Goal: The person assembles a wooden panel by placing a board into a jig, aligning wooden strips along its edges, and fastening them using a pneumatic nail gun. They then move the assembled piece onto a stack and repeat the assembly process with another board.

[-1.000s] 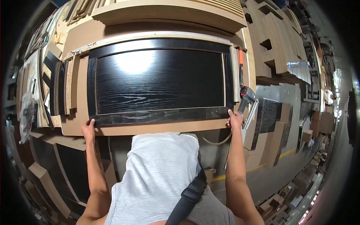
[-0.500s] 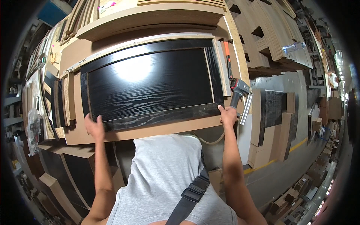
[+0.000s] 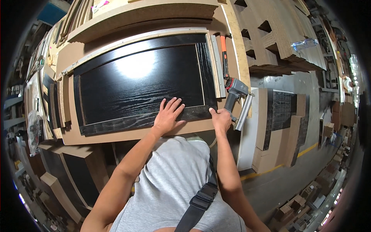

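Note:
A glossy black wood-grain cabinet door panel [image 3: 139, 77] lies flat on a brown fibreboard sheet [image 3: 127, 135] on the workbench. My left hand [image 3: 168, 114] rests flat on the panel's lower frame rail, fingers spread. My right hand [image 3: 221, 120] grips the panel's lower right corner at the bench's near edge. A grey pneumatic nail gun [image 3: 234, 96] sits just right of that hand, apart from it. Along the panel's right side lies a pale wooden strip [image 3: 215, 65].
An orange-handled hammer [image 3: 223, 50] lies beyond the nail gun. Thick fibreboard slabs [image 3: 143, 11] are stacked behind the panel. Dark panels and boards lean at the right [image 3: 282, 112] and under the bench at the left [image 3: 73, 170]. A plastic bottle [image 3: 305, 43] rests on stacked cutouts.
My left hand left the fibreboard's lower left edge and moved right onto the panel's lower rail. My right hand stayed at the lower right corner. The view tilted.

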A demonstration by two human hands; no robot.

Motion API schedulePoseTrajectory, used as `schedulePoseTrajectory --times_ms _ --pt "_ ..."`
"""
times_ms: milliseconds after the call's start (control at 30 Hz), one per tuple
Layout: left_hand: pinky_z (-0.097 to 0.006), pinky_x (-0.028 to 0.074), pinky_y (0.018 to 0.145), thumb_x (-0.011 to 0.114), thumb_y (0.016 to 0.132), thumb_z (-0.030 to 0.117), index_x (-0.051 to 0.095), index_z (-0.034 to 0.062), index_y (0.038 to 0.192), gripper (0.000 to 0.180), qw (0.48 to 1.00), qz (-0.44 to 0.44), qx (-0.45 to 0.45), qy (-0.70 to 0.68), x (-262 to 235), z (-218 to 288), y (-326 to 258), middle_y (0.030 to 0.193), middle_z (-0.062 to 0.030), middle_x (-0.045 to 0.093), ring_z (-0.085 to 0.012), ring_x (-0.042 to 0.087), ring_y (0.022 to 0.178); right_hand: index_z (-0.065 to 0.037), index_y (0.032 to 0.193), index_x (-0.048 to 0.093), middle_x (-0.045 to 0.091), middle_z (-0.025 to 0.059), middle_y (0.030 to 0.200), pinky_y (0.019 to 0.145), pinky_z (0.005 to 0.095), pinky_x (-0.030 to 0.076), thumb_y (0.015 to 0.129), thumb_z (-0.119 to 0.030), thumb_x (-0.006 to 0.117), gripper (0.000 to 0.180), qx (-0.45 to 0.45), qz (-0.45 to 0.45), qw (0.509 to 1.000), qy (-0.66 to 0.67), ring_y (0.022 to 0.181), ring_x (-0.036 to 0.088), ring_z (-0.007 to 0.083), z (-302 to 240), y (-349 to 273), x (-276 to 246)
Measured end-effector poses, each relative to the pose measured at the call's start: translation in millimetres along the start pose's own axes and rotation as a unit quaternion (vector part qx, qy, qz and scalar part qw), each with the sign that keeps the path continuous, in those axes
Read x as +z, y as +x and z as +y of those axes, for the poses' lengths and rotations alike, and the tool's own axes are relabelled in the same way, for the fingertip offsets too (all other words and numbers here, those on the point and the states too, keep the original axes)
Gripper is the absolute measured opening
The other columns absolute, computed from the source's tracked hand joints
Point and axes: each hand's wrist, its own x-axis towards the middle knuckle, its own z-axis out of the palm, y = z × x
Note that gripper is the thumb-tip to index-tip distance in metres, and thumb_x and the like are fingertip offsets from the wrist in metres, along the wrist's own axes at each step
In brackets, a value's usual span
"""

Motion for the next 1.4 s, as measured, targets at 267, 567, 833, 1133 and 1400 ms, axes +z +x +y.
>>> schedulePoseTrajectory --times_ms 267,567,833,1133,1400 --pt "-0.057 0.019 0.121 0.066 0.089 0.053 0.053 0.0135 0.142 0.068 1.0 0.01 0.004 0.028 6 -1 -3 0.154 -0.0083 0.043 -0.027 0.032 0.147 0.004 0.137 0.047 0.061 0.0274 0.124 0.093 0.0468 0.048 0.077 -0.03 0.083 0.078 -0.104 0.131 0.986 0.025 0.107 0.062 0.0446 14 49 -21" --pt "-0.056 0.019 0.122 0.067 0.087 0.053 0.054 0.0137 0.142 0.069 1.0 0.013 0.0 0.008 4 -5 -8 0.154 -0.0073 0.043 -0.0256 0.033 0.147 0.006 0.14 0.039 0.062 0.0171 0.107 0.079 0.039 0.053 0.074 -0.007 0.07 0.074 -0.09 -0.086 0.979 0.16 0.088 0.064 0.028 22 73 -43" --pt "-0.056 0.018 0.122 0.064 0.09 0.053 0.053 0.0124 0.143 0.067 1.0 0.014 0.011 -0.013 -1 -5 -5 0.154 -0.0073 0.043 -0.0253 0.033 0.147 0.005 0.111 0.059 0.062 0.007 0.078 0.047 0.0296 0.044 0.077 0.007 0.069 0.035 0.001 -0.233 0.932 0.278 0.049 0.055 0.0151 10 -12 -136" --pt "-0.055 0.018 0.123 0.066 0.089 0.05 0.052 0.0119 0.143 0.068 0.999 0.015 0.009 -0.033 3 -6 -5 0.154 -0.008 0.043 -0.0254 0.033 0.147 0.005 0.104 0.063 0.061 0.0052 0.07 0.046 0.0286 0.045 0.072 0.007 0.064 0.033 -0.012 -0.333 0.918 0.214 0.049 0.055 0.0126 0 -40 -104" --pt "-0.055 0.018 0.123 0.067 0.088 0.05 0.052 0.0117 0.143 0.069 0.999 0.012 0.009 -0.039 3 -7 -6 0.155 -0.0082 0.042 -0.0254 0.033 0.147 0.005 0.102 0.062 0.061 0.0055 0.069 0.046 0.0283 0.046 0.071 0.006 0.063 0.031 0.027 -0.33 0.913 0.238 0.048 0.055 0.0127 1 -44 -97"
